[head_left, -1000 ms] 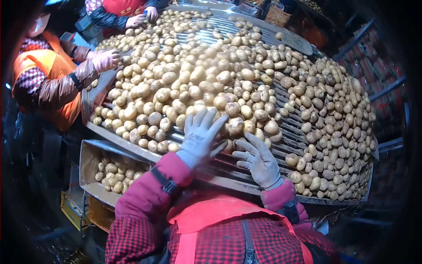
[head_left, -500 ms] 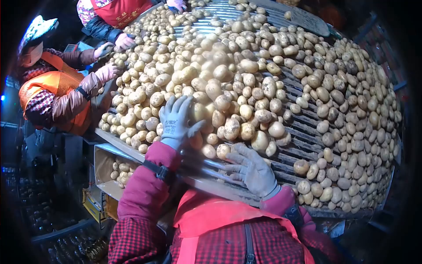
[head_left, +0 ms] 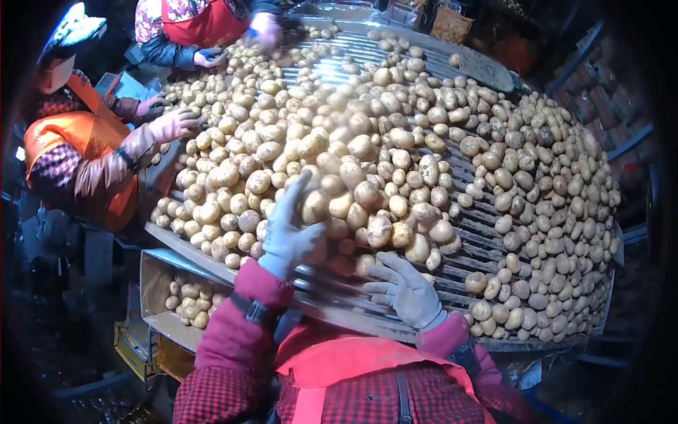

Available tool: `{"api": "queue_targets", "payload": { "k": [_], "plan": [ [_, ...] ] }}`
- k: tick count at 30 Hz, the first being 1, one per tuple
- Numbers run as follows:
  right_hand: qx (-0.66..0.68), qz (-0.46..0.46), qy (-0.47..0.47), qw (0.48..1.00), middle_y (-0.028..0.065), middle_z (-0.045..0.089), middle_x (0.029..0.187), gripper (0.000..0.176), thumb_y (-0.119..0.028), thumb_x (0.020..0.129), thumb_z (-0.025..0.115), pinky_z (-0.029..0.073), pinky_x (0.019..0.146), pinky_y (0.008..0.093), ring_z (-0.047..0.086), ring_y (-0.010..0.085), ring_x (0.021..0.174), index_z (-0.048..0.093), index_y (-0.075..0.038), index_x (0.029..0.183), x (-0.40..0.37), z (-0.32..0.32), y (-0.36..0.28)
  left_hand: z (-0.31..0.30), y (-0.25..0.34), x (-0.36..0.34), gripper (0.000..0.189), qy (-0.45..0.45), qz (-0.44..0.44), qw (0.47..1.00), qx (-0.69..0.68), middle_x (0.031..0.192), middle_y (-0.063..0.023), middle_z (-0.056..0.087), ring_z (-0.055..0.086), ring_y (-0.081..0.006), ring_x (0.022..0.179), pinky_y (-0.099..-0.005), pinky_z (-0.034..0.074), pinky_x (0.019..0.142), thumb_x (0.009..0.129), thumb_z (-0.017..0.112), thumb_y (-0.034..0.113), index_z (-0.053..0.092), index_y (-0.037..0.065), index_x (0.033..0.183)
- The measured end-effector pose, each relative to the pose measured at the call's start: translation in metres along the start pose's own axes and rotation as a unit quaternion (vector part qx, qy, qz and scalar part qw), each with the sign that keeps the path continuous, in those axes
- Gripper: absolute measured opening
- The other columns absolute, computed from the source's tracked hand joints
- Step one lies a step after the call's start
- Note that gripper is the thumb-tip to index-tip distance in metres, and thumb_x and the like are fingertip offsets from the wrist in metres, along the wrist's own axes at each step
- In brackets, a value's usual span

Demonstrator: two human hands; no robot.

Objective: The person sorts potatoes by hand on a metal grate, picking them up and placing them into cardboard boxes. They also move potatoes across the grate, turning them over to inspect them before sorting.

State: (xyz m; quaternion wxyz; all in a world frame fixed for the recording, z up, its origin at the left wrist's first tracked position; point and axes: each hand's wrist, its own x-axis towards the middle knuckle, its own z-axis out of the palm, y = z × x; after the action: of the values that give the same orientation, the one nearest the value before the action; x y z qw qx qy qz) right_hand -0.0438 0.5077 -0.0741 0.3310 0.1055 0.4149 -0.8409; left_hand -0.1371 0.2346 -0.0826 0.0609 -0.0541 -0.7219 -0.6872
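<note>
My left hand (head_left: 288, 237), in a grey glove, stands at the near edge of a heap of potatoes (head_left: 349, 173). Its fingers point away from me with the thumb apart, and it is against the potatoes on its right side without gripping one. My right hand (head_left: 408, 291), gloved too, lies low over the slatted sorting table (head_left: 487, 244). Its fingers are spread toward the left, just below a potato (head_left: 366, 266) at the heap's front. Neither palm shows fully, and no potato is seen held.
A cardboard box (head_left: 169, 321) with potatoes stands below the table's left edge. A co-worker in an orange vest (head_left: 106, 162) works at the left, another in a red apron (head_left: 205, 25) at the far side. More potatoes (head_left: 551, 212) cover the right side. A flat plate (head_left: 487, 69) lies at the back.
The view has shifted slightly. My left hand has turned more edge-on, its fingers closer together. My right hand stays almost in place. The far co-worker's hands have moved over the potatoes.
</note>
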Motion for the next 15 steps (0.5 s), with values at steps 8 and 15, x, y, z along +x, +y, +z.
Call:
{"api": "queue_targets", "payload": {
  "k": [8,15],
  "plan": [
    [-0.148,0.008,-0.046,0.988,0.0167,0.050,0.151,0.057,-0.036,0.111,0.043,0.055,0.099,0.0417,0.062,0.0318,0.123,0.034,-0.007,0.159,0.021,0.056,0.006,-0.042,0.055,-0.034,0.075,-0.007,-0.119,0.903,-0.414,0.149,-0.0143,0.050,0.060,-0.0213,0.124,-0.0379,0.058,0.097,0.097,0.067,0.010,0.028,0.006,0.162],
    [-0.043,0.083,-0.078,0.993,0.0152,0.055,0.147,0.052,-0.033,0.111,0.046,0.054,0.092,0.0409,0.063,0.0290,0.117,0.039,-0.009,0.157,0.043,0.068,0.030,-0.061,0.040,-0.060,0.069,0.065,-0.132,0.846,-0.513,0.122,-0.0180,0.067,0.068,-0.0244,0.087,-0.0349,0.060,0.072,0.106,0.050,0.056,0.032,0.018,0.161]
  ]
}}
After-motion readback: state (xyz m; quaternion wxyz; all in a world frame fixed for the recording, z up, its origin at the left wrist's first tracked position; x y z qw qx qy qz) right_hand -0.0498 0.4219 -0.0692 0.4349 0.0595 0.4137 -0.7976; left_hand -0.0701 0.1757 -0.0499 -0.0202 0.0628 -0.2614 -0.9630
